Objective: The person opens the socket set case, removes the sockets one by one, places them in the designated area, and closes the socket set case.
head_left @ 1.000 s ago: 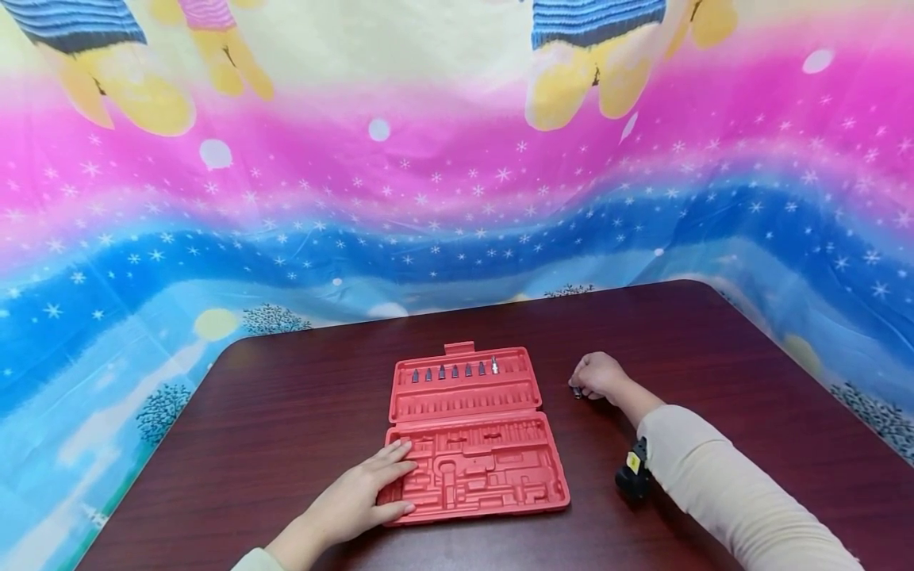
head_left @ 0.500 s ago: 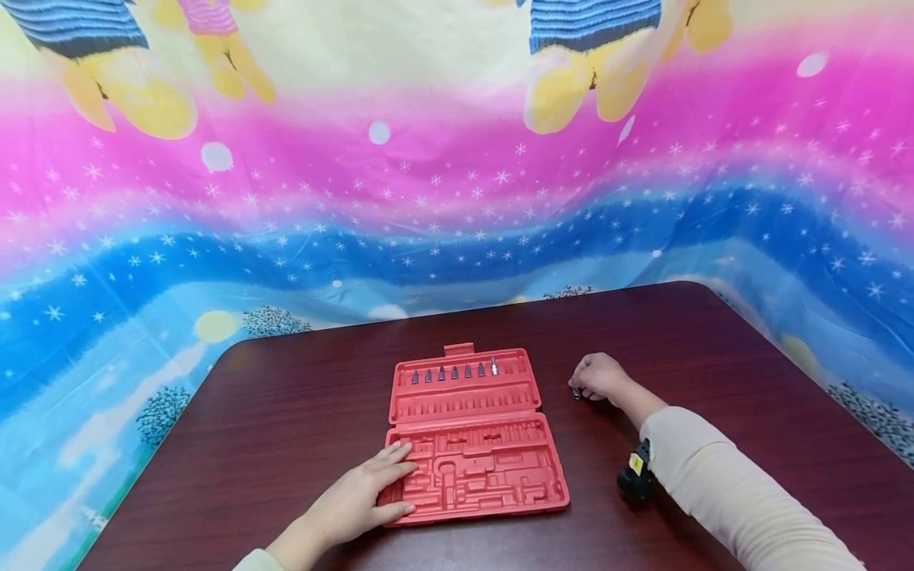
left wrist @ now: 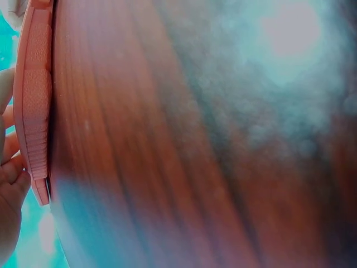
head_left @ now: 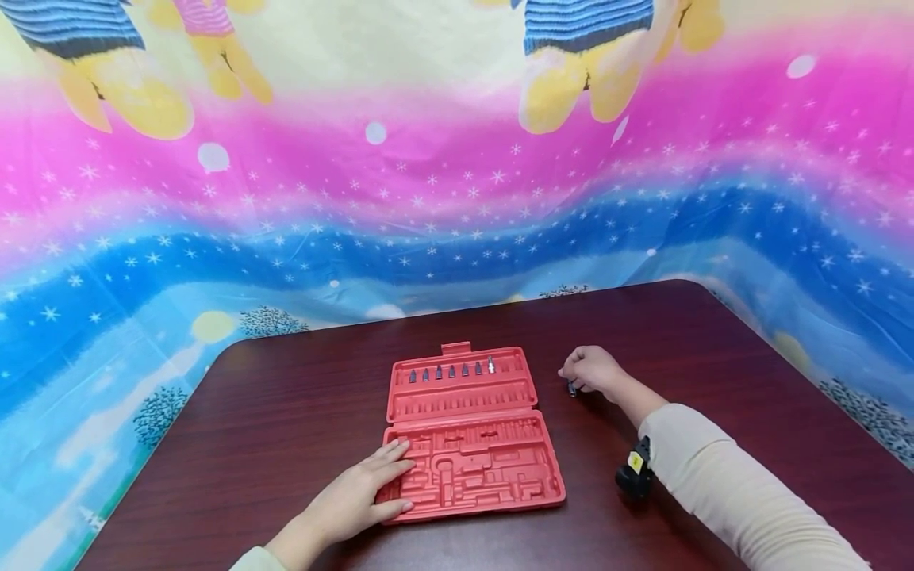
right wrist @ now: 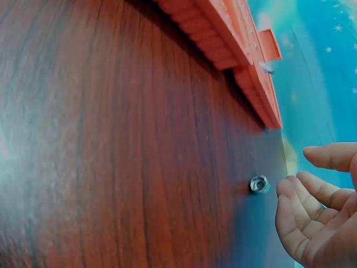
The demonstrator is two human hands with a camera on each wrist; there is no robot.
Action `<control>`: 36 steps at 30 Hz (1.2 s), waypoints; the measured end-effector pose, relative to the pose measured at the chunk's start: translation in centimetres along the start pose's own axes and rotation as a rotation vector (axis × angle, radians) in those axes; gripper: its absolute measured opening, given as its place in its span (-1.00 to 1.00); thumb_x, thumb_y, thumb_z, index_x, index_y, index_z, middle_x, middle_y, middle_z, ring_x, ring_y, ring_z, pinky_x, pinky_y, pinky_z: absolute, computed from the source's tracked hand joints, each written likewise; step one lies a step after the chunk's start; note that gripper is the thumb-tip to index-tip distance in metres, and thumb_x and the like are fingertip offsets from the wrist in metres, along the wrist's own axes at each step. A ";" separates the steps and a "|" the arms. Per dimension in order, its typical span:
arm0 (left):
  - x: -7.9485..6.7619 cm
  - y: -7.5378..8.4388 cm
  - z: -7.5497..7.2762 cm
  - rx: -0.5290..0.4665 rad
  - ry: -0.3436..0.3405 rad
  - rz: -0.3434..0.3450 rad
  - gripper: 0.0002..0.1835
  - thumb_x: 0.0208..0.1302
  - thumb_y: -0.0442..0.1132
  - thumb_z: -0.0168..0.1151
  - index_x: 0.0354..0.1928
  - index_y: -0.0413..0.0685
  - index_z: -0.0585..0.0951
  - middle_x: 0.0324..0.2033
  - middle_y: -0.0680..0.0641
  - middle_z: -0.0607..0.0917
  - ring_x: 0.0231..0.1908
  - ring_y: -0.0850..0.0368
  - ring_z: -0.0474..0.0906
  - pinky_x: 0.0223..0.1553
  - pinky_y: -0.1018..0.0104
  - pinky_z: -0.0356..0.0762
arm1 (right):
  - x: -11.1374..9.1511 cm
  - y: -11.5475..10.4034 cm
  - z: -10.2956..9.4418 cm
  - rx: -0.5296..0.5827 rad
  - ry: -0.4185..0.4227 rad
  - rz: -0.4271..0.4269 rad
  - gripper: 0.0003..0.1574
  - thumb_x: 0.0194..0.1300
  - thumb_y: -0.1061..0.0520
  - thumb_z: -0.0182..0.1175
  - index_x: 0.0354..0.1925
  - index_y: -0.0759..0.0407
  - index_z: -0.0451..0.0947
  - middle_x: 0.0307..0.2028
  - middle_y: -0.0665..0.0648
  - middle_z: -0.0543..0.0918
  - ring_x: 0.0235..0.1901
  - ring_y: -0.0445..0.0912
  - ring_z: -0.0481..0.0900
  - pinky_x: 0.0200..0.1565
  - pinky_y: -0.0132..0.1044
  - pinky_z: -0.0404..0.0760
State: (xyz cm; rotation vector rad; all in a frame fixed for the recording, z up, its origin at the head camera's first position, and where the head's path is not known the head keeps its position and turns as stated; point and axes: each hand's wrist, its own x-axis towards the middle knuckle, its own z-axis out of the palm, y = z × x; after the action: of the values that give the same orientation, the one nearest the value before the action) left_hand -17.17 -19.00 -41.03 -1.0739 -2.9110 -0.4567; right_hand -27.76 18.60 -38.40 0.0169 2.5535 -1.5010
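An open red plastic case (head_left: 471,511) lies on the table, moulded with many recesses. Its far half (head_left: 462,392) bears a row of several dark bits and one silver bit (head_left: 491,365). My left hand (head_left: 357,492) rests on the near half's left edge, fingers spread over the rim. To the right of the case, my right hand (head_left: 594,369) hovers close to a small metal socket (head_left: 572,390). In the right wrist view the socket (right wrist: 259,184) shows its hollow end, with thumb and fingers apart from it and nothing between them.
The dark red wooden table (head_left: 300,412) runs back to a printed cloth (head_left: 428,238) behind it. A black wrist camera (head_left: 634,472) with a yellow label sits at the right sleeve. The case's latch tab (head_left: 455,348) sticks out at its far edge.
My right hand has loosened from the socket and shifted slightly up and left, leaving the socket showing below the fingers. My left hand has stayed on the case.
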 end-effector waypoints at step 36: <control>0.0 0.0 -0.1 -0.028 -0.023 -0.019 -0.40 0.09 0.19 0.02 0.03 -0.10 0.48 0.15 -0.10 0.31 0.18 0.03 0.13 0.05 0.09 0.22 | 2.5 -3.2 3.9 0.207 -0.112 -0.032 -0.72 0.16 0.18 0.07 -0.22 0.38 0.42 -0.28 0.34 0.54 -0.28 0.09 0.52 -0.23 -0.16 0.50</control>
State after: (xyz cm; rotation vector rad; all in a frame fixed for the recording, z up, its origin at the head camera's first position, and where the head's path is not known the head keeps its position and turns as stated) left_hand -17.17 -18.99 -40.92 -1.0625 -2.9459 -0.4901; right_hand -29.93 13.42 -37.92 -0.0790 2.3132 -1.7207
